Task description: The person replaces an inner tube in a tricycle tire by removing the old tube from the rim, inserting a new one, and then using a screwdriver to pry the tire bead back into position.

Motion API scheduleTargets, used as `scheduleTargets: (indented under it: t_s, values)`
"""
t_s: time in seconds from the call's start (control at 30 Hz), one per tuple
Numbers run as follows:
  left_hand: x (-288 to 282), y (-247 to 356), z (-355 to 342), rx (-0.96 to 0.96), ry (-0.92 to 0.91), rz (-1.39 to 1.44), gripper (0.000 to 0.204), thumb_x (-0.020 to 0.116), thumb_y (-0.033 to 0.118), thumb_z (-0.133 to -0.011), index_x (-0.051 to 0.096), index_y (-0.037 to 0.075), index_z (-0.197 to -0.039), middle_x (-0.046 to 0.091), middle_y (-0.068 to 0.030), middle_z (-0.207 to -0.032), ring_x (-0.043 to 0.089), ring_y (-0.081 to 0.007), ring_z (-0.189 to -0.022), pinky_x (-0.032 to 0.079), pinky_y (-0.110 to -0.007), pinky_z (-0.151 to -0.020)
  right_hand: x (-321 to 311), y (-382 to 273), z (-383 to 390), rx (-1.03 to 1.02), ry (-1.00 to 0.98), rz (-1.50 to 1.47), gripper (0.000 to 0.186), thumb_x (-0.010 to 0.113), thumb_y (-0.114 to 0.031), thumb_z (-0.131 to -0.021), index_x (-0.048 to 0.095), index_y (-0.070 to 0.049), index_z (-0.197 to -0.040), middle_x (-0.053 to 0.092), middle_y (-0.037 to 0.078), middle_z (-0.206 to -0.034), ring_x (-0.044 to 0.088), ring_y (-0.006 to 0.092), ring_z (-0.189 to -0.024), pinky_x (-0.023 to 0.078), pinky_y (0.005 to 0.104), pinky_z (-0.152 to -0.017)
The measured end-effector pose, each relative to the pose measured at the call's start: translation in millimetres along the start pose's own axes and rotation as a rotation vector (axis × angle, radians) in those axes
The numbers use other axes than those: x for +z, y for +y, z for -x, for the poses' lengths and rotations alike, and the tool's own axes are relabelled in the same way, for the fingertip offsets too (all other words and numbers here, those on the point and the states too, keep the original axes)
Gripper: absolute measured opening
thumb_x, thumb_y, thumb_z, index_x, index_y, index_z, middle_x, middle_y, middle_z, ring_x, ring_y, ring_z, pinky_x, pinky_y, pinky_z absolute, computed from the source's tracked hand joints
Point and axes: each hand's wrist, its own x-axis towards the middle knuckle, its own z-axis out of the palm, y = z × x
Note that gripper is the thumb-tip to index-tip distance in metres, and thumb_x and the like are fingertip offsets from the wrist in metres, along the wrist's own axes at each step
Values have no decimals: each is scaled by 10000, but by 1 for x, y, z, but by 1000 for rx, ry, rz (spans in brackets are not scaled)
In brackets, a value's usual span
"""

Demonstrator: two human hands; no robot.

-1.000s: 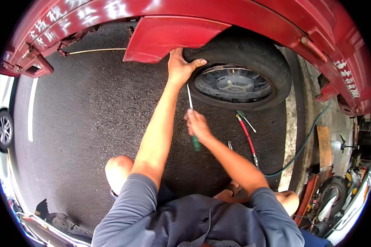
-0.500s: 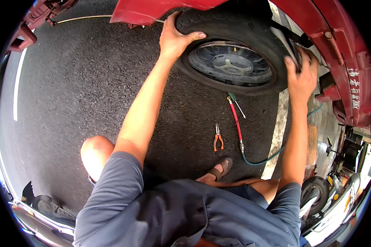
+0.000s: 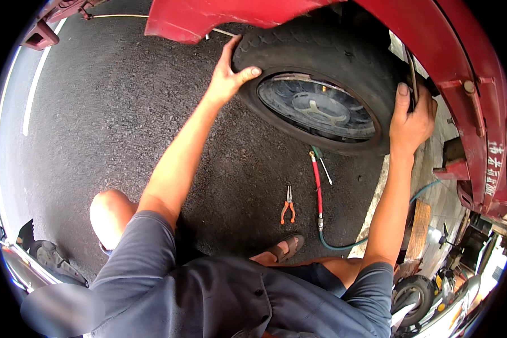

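A black tyre on a grey steel wheel (image 3: pixel 315 143) stands tilted beneath a red vehicle body. My left hand (image 3: pixel 229 79) grips its left edge, fingers round the tread and thumb near the sidewall. On the far right side my right hand (image 3: pixel 412 121) is closed around a slim metal bar (image 3: pixel 413 70) that points up past the tyre, with the thumb raised beside the rubber. The fingertips of the right hand are partly hidden. A yellow-tipped valve (image 3: pixel 324 88) shows at the rim's upper edge.
Orange-handled pliers (image 3: pixel 288 212) lie on the asphalt below the tyre. Beside them are a red air-hose end (image 3: pixel 319 191) with a teal hose and a screwdriver (image 3: pixel 326 172). The red bodywork (image 3: pixel 456 62) overhangs above and right. A motorcycle wheel (image 3: pixel 414 298) stands lower right.
The metal bar in my right hand has swung from leaning across the tyre to nearly upright at its right side. My left thumb has slid outward toward the tyre's edge. The view has shifted slightly.
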Motion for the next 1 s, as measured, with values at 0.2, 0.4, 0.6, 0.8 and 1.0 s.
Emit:
scheduleTargets:
  t_s: [0.2,0.4,0.6,0.8,1.0]
  values:
    - [4,-39,10,-172,134,242,1049,912,314,-672,316,-15,-1470,516,-196,-1370,502,-277,-1270,402,-384,-1088,2,-2,0,6,10,17,433,583,-435,-959,672,-27,-1076,681,170,-980,609,358,-893,475,450,-774]
    - [10,-54,-2,-124,220,226,948,929,202,-652,394,-16,-1404,620,-153,-1231,579,-239,-1160,456,-356,-1028,0,-3,9,57,64,-18,376,569,-376,-968,669,-23,-1051,645,204,-900,607,395,-842,469,478,-730]
    - [9,-45,-1,-152,208,327,884,883,77,-671,389,-6,-1399,631,-160,-1202,615,-240,-1104,502,-362,-980,-7,1,14,85,-43,-60,301,548,-271,-985,637,8,-1056,627,221,-950,572,411,-915,451,479,-792]
    - [18,-45,-5,-190,181,324,882,894,94,-674,403,4,-1401,620,-157,-1227,596,-237,-1132,478,-363,-1012,-39,38,210,611,-99,-9,300,502,-252,-1024,627,3,-1120,635,246,-1035,618,419,-929,472,487,-837]
    - [-4,-41,-8,-188,131,264,920,905,135,-680,363,-29,-1404,583,-164,-1273,573,-247,-1160,462,-373,-1029,-43,-53,160,574,-147,-68,426,592,-259,-964,540,-12,-1307,544,236,-1288,491,406,-1210,381,474,-1040]
